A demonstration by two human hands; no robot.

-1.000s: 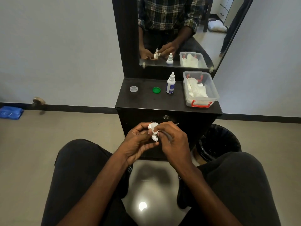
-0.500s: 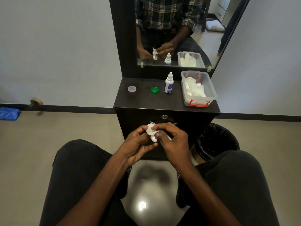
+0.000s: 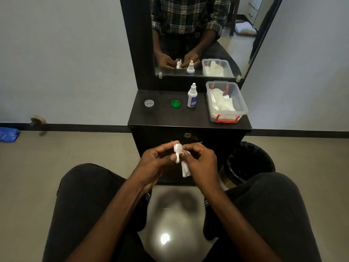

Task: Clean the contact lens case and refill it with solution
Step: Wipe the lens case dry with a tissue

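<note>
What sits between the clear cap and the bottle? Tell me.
The green cap, alone on the dresser top between the clear cap and the bottle, in the head view.

Soft, even, fairly dim indoor light. 1 bright glare spot [image 3: 165,238] sits on the glossy floor [image 3: 98,148] between the knees, with a blurry dark shadow above it. Wide-angle bending curves the skirting and mirror [image 3: 198,35] frame. The picture is slightly soft throughout.
</note>
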